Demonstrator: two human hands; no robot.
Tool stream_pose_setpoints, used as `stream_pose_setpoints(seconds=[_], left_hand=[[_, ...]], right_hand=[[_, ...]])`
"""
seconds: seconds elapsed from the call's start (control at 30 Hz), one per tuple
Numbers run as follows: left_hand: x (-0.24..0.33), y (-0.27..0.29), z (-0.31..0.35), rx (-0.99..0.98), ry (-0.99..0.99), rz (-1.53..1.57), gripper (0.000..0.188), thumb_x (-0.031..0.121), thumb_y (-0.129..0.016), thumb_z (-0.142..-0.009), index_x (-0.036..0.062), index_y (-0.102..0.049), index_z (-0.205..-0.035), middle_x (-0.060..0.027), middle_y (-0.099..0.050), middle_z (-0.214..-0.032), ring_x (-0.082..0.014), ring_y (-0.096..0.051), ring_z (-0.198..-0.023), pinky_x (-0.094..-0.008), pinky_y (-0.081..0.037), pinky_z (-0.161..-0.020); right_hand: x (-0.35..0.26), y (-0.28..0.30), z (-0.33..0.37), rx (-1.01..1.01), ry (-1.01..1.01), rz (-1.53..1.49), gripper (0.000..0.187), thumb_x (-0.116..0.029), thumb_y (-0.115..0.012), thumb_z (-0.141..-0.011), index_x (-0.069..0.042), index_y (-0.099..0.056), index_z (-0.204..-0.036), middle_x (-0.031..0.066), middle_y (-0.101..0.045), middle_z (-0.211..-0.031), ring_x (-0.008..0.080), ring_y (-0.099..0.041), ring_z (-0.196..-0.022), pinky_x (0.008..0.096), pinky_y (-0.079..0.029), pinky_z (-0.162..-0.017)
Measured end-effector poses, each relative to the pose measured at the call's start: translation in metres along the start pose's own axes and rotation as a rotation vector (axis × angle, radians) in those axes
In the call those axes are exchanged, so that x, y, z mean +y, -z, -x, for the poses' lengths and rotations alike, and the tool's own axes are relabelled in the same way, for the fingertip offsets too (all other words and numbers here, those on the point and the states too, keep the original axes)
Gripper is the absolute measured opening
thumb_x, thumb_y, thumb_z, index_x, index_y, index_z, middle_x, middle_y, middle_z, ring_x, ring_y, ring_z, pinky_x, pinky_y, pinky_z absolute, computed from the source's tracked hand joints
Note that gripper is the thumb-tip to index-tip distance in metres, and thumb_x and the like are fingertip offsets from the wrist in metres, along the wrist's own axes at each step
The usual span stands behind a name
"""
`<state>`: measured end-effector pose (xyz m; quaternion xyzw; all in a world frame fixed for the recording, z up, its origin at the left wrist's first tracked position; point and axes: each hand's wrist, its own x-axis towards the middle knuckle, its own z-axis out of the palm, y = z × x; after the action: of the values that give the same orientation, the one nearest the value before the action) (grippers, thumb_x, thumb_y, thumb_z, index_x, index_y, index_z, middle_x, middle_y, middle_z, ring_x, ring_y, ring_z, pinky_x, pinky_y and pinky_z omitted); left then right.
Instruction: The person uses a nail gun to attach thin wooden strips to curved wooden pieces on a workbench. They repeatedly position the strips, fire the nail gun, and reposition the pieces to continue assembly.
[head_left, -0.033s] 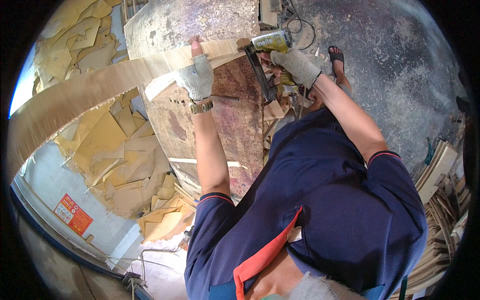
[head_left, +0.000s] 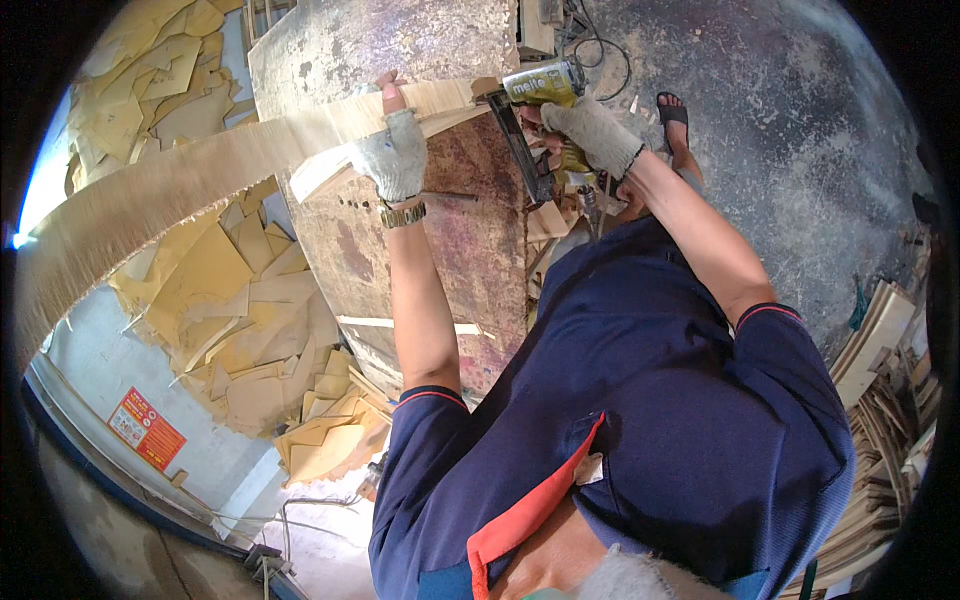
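A long, curved strip of thin pale wood (head_left: 200, 150) runs from the left side to the worn bench top. My left hand (head_left: 393, 155), in a grey glove with bare fingertips, is closed on the strip near its right end. My right hand (head_left: 592, 130), also gloved, grips a green-yellow nail gun (head_left: 545, 84) with a black magazine. The gun's nose touches or nearly touches a small brown block (head_left: 485, 88) at the strip's end. Beneath the strip, other pale wood pieces (head_left: 325, 172) lie partly hidden.
The scratched bench (head_left: 450, 250) bears a dark rod (head_left: 450, 196) and a thin white strip (head_left: 410, 324). Yellowish sheet offcuts (head_left: 200, 270) are heaped to the left. Wood slats (head_left: 880, 340) stack at the right. A black cable (head_left: 615, 60) coils beyond the gun; a sandalled foot (head_left: 675, 115) stands nearby.
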<state>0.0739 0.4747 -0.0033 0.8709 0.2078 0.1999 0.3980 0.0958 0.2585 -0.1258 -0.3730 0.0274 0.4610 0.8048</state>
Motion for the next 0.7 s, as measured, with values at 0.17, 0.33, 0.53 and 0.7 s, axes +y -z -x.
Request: stream_pose_setpoints(seconds=[0.17, 0.33, 0.53, 0.7], left_hand=[[-0.006, -0.004, -0.006, -0.055, -0.068, 0.037, 0.04, 0.036, -0.061, -0.105, 0.005, -0.069, -0.128, -0.0009, -0.071, -0.106, -0.0111, -0.059, -0.098, -0.0283, -0.047, -0.092], [-0.004, -0.004, -0.005, -0.054, -0.07, 0.05, 0.04, 0.037, -0.06, -0.105, 0.0047, -0.07, -0.127, -0.0005, -0.07, -0.105, -0.0104, -0.057, -0.099, -0.0285, -0.045, -0.095], [-0.002, -0.008, -0.004, -0.036, -0.086, 0.07, 0.038, 0.034, -0.06, -0.105, 0.0042, -0.07, -0.126, -0.001, -0.071, -0.107, -0.0115, -0.058, -0.099, -0.0296, -0.046, -0.095], [-0.005, -0.005, -0.005, -0.043, -0.141, 0.003, 0.039, 0.031, -0.058, -0.106, 0.0022, -0.066, -0.131, -0.0064, -0.071, -0.115, -0.0141, -0.062, -0.102, -0.0317, -0.05, -0.093]], right_hand=[[-0.014, -0.011, 0.002, -0.035, 0.062, -0.049, 0.02, -0.014, -0.069, -0.099, 0.003, -0.069, -0.11, 0.01, -0.073, -0.091, 0.0077, -0.056, -0.059, 0.0245, -0.048, -0.051], [-0.023, -0.022, 0.009, 0.01, 0.05, -0.046, 0.021, -0.012, -0.069, -0.097, 0.006, -0.071, -0.109, 0.0083, -0.073, -0.088, 0.007, -0.057, -0.061, 0.0241, -0.048, -0.052], [-0.037, -0.033, 0.017, 0.0, 0.049, -0.017, 0.024, -0.013, -0.069, -0.097, 0.005, -0.071, -0.112, 0.0083, -0.073, -0.09, 0.0071, -0.058, -0.061, 0.0234, -0.048, -0.052], [-0.039, -0.043, 0.019, -0.055, 0.046, -0.023, 0.026, -0.015, -0.068, -0.099, 0.003, -0.066, -0.116, 0.0077, -0.071, -0.091, 0.0087, -0.057, -0.062, 0.0252, -0.049, -0.053]])
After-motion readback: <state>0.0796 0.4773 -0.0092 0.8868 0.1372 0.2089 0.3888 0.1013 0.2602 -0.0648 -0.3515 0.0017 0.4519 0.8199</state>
